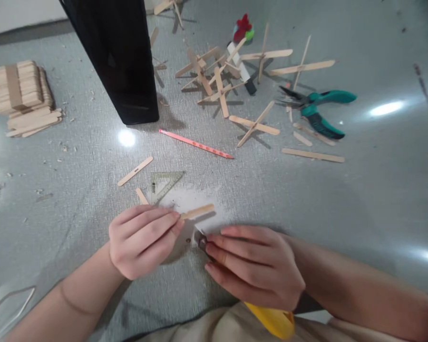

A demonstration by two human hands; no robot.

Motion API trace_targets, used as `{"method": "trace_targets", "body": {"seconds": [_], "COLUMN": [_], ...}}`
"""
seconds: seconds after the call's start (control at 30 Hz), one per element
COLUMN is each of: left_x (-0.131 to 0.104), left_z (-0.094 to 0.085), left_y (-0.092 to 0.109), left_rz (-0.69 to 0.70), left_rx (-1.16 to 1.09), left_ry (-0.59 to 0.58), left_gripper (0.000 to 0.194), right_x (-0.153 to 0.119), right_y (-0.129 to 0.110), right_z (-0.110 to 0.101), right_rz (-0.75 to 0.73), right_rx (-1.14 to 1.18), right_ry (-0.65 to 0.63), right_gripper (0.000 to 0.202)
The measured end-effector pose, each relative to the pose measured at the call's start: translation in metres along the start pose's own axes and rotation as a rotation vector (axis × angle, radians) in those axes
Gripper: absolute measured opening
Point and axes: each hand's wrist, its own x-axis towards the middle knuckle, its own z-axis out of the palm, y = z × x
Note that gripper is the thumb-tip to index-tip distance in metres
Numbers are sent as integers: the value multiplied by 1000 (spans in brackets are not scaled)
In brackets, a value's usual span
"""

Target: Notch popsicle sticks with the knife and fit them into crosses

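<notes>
My left hand (pixel 146 240) is closed, pinching one end of a wooden craft stick (pixel 201 210) that points right and looks notched near my fingertips. In my right hand (pixel 255 266) is a utility knife (pixel 271 322) with a yellow handle, whose metal tip shows by my fingertips. The blade end is just below the stick, apart from it. A clear set square (pixel 164 185) lies beyond my left hand. Beside it are a slotted craft stick (pixel 135 171) and another stick (pixel 141 196), partly hidden by my left hand.
A pink pencil (pixel 196 143) lies mid-table. Behind it are several crossed-stick pieces (pixel 219 90), a white marker (pixel 240 66) and green-handled pliers (pixel 317 107). A black upright object (pixel 124 61) stands left of them, near bundled craft sticks (pixel 19 90). Wood shavings dot the table (pixel 92 190).
</notes>
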Motion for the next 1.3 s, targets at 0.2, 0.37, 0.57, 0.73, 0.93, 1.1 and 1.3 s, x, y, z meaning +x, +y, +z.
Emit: {"method": "trace_targets", "body": {"seconds": [0.2,0.37,0.57,0.73,0.93,1.1,1.3], "left_x": [2,1,-1,-2,-4,-6,-7], "left_z": [20,23,18,18,22,24,26], "left_y": [-5,-9,-13,-14,-9,-5,-5], "left_rz": [118,76,-63,-88,-53,-21,-53], "left_rx": [122,102,112,112,141,181,165], "left_ry": [-104,-151,-98,-125,-122,-149,-169], "left_gripper": [6,9,9,8,10,13,15], "right_x": [1,-1,-4,-2,6,6,3], "right_y": [29,38,36,33,26,27,28], "right_z": [-10,-10,-9,-8,-4,-1,2], "right_rz": [135,400,586,727,783,764,767], "right_rx": [126,182,253,276,347,341,334], "right_ry": [-12,-29,-87,-132,-162,-155,-135], "right_gripper": [8,18,35,34,33,30,29]}}
